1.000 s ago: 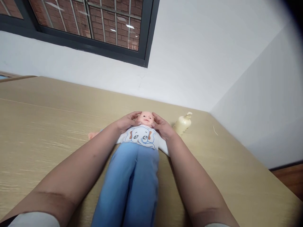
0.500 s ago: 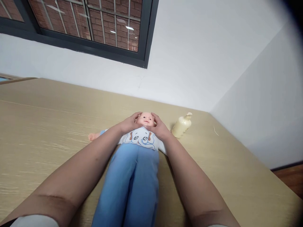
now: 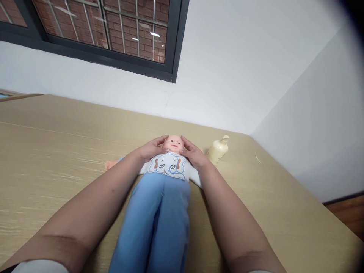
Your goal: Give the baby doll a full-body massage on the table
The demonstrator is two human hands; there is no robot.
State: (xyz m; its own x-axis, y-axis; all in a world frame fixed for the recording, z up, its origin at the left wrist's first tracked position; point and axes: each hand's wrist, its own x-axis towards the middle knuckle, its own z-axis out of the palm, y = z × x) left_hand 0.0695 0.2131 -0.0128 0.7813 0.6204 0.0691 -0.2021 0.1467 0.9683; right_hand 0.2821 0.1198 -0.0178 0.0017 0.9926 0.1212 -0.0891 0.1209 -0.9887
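Observation:
A baby doll lies face up, its head away from me, in a white top with an elephant print and blue trousers. My left hand cups the left side of the doll's head, thumb near its chin. On the right side of the head, my right hand is curved the same way, thumb by the jaw. Both hands hold the head between them. One doll hand shows beyond my left forearm. The other doll hand is hidden by my right forearm.
A cream pump bottle stands on the wooden table, just right of my right hand. A thin pale strand lies farther right. Behind the table are a white wall and a dark-framed window with bars.
My thumbs have shifted slightly on the doll's jaw, leaving more of its chin in view. My right wrist now overlaps the bottle's lower edge a little more.

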